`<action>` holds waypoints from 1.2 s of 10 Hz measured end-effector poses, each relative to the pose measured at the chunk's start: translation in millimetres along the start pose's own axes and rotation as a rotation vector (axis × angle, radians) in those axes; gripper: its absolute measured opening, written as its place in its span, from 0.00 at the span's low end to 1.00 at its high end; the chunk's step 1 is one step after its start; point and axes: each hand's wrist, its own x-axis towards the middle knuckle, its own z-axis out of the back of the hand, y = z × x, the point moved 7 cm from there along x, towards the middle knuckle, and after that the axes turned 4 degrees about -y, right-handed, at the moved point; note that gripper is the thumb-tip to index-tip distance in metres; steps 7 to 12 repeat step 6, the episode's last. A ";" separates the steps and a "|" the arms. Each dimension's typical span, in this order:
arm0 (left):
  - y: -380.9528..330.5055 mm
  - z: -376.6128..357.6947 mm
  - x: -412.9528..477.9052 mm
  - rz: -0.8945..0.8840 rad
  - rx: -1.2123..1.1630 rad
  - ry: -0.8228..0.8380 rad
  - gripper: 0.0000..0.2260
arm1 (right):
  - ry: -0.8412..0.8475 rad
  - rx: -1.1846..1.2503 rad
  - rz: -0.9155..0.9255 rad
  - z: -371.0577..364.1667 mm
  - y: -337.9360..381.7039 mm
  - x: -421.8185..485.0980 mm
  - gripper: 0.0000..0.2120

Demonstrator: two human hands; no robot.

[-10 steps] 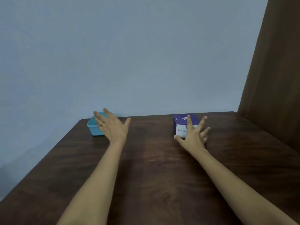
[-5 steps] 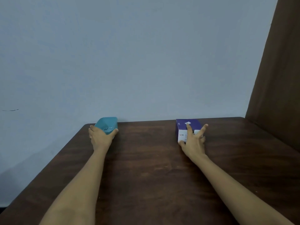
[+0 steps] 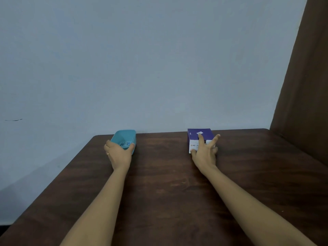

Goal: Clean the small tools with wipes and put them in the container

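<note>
Nearest: two bare forearms reaching out over a dark wood bench [image 3: 168, 183].

Further out on the left: left grip [image 3: 119, 154], ring [image 3: 107, 154] on one finger. Clamped on the near end of a teal container [image 3: 124, 135], thumb on its right wall, fingers round its left. Container at the far left of the bench, close to the wall, tipped with its opening toward the camera. Inside at the near end: a few small blue things [image 3: 125, 143], too blurred to name.

Further out on the right: right grip [image 3: 204, 155], fingers apart and mostly straight, spread over a purple and white box [image 3: 193, 136]. Index finger laid on the purple top, thumb at the near left bottom corner, other fingers against the white front face. Not wrapped round the box, only resting on it. Box flat on the bench near the far edge, well apart from the container. Letters "BD" readable on the front, the rest too small.

Behind the bench: plain pale blue wall [image 3: 142, 68], short dark mark [image 3: 13, 119] low on its left. Far right: brown curtain [image 3: 305, 86], top to bench level.
</note>
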 end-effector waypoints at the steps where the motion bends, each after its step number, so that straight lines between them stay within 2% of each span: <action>1: -4.5 -3.4 -16.2 0.002 -0.035 0.001 0.40 | -0.002 -0.009 -0.007 -2.8 3.1 0.5 0.35; 4: -14.7 -9.3 -39.8 0.009 -0.030 0.035 0.42 | 0.036 -0.028 -0.005 -6.7 2.2 0.5 0.36; 5: -18.7 -3.6 -44.7 0.024 -0.029 0.086 0.47 | 0.084 -0.033 -0.006 -3.2 1.6 -3.0 0.39; 6: -22.5 -1.7 -47.4 0.005 -0.027 0.106 0.53 | 0.058 -0.060 0.047 6.4 3.6 -6.0 0.41; 12: -22.5 -1.7 -47.4 0.005 -0.027 0.106 0.53 | 0.058 -0.060 0.047 6.4 3.6 -6.0 0.41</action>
